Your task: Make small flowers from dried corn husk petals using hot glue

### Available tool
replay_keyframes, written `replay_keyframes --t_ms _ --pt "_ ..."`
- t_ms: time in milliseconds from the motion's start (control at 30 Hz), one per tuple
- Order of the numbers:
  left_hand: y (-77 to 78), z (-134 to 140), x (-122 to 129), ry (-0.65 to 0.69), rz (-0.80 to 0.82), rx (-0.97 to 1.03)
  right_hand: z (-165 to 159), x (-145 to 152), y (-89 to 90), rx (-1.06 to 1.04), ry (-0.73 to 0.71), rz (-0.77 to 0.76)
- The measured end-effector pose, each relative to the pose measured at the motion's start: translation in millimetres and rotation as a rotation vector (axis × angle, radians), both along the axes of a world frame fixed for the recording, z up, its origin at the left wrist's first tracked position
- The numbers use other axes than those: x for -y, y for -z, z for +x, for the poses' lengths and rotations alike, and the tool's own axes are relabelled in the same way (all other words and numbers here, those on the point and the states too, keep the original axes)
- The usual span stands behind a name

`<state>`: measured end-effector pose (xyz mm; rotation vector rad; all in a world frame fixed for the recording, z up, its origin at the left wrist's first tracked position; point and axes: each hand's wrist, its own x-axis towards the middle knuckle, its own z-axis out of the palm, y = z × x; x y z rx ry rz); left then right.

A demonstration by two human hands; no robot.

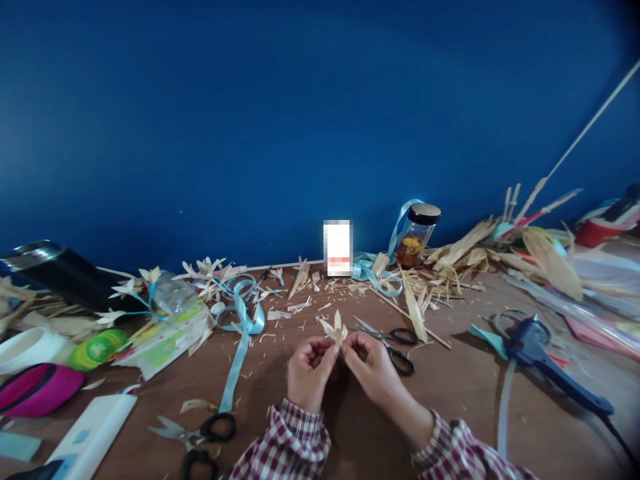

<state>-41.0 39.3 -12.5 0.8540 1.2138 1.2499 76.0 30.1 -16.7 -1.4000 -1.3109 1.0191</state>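
Between my two hands is a small pale flower [336, 328] that looks made of dried corn husk, its pointed petals facing up. My left hand [313, 370] pinches its base from the left, thumb and fingers closed. My right hand [371, 367] pinches the same base from the right, fingertips almost touching the left ones. Just beyond my right hand lies a pair of black-handled scissors [400, 347], partly hidden by that hand. A second pair of scissors [200, 437] lies with its blades apart to the left of my left sleeve.
A blue glue gun [545, 363] lies at right. Light-blue ribbon [235, 373], husk scraps and a tilted jar [417, 233] spread across the brown table [365, 440]. Finished husk flowers [130, 290], a black tumbler [75, 277] and a white power strip [95, 433] are at left. A blue wall rises behind.
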Motion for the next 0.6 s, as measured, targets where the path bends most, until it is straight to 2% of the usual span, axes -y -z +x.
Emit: replay_keyframes --t_ms 67,167,467,600 --pt "-1.6 2.7 1.4 -0.089 0.04 0.023 0.4 -0.3 1.1 0.001 0.0 -0.004" --pt "-3.7 5.0 2.7 -0.144 0.062 0.066 0.3 0.1 0.6 -0.007 -0.006 -0.011" --pt "0.9 2.5 -0.5 -0.151 0.015 0.135 -0.5 1.1 -3.3 -0.02 -0.041 0.004" --pt "1.9 1.4 -1.9 -0.17 -0.012 0.18 -1.6 1.8 -5.3 -0.073 -0.072 -0.037"
